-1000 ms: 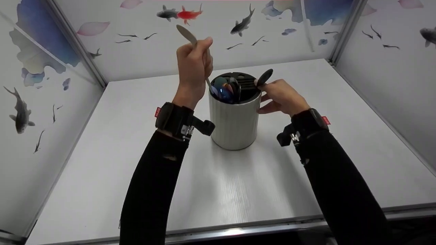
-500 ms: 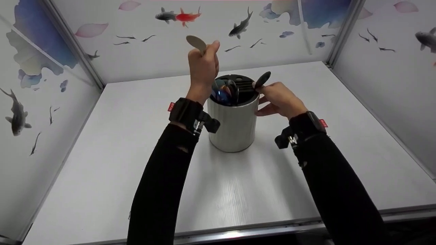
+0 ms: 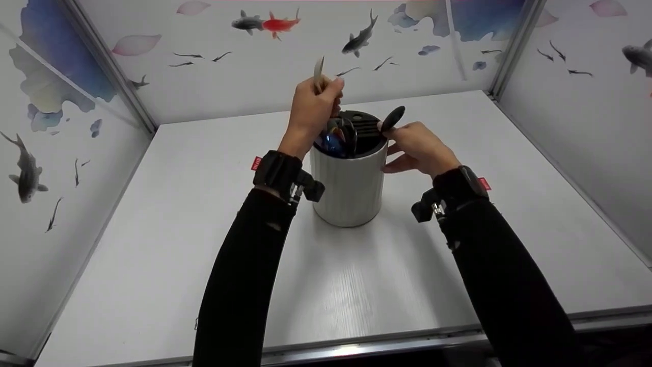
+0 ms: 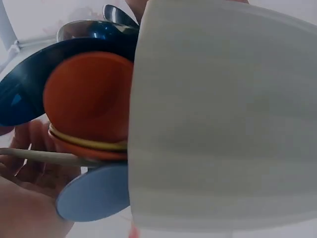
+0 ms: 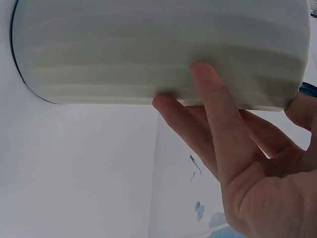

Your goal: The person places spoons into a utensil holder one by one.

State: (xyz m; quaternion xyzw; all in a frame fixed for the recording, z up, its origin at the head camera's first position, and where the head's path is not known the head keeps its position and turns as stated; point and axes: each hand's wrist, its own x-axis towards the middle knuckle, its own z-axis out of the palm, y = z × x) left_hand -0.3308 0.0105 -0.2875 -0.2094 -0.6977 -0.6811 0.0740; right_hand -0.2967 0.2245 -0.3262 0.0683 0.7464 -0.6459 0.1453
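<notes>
A ribbed off-white utensil holder (image 3: 348, 191) stands upright on the white table, with a black slotted insert (image 3: 364, 122) at its top. My left hand (image 3: 313, 107) holds a beige spoon (image 3: 319, 71) over the holder's left side, bowl upward. In the left wrist view, the thin beige handle (image 4: 44, 156) runs toward the opening, beside an orange spoon (image 4: 89, 96), a glossy dark blue one (image 4: 25, 82) and a grey-blue one (image 4: 96, 193). My right hand (image 3: 423, 148) grips the holder's right side, thumb at the rim, fingertips against the wall. A black spoon (image 3: 393, 118) sticks up beside the thumb.
Around the table (image 3: 178, 229) rise white panels (image 3: 204, 97) painted with fish and petals, joined by metal corner posts. A metal rail (image 3: 351, 350) runs along the front edge. Several utensils crowd the left part of the holder.
My left hand has moved right and lower with the beige spoon, which has turned from leaning left to nearly upright, edge-on. The right hand keeps its place on the holder.
</notes>
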